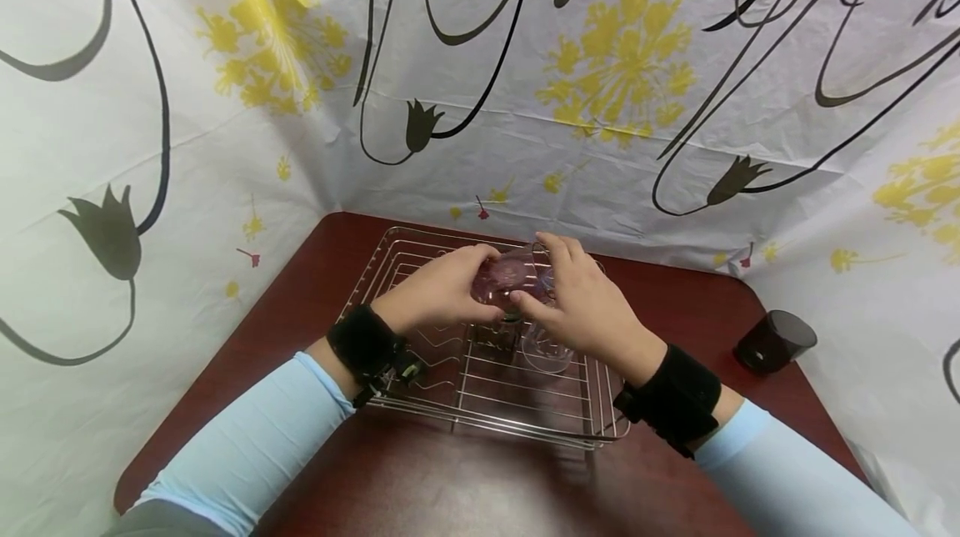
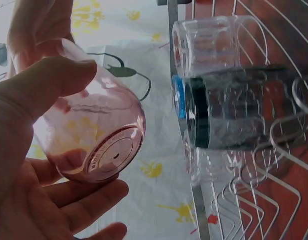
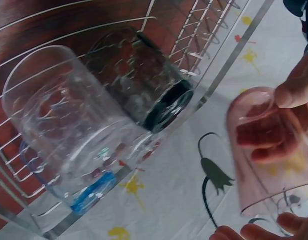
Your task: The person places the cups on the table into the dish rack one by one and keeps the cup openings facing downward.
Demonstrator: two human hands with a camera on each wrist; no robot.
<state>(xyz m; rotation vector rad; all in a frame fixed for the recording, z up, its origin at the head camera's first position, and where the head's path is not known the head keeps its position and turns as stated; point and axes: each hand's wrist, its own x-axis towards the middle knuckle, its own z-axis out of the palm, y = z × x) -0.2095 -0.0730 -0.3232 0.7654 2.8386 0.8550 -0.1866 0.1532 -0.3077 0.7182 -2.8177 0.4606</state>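
Observation:
Above the wire rack, both hands hold a pink tinted, see-through glass (image 1: 501, 277) tilted on its side. My left hand (image 1: 442, 291) grips it near the base, thumb on one side and fingers on the other; the base shows raised lettering in the left wrist view. At the rim end, my right hand (image 1: 592, 312) has its thumb on the near side and its fingers round the far edge. Below, a clear glass (image 3: 53, 110), a dark tinted glass (image 3: 143, 75) and a blue-based glass (image 3: 96, 192) stand upside down in the rack.
The metal wire rack (image 1: 487, 425), with wavy wires on its left side, sits on a dark red table (image 1: 420, 479). A black cylindrical cup (image 1: 776, 341) is at the table's right edge. Patterned white curtain (image 1: 480, 162) encloses the back and sides.

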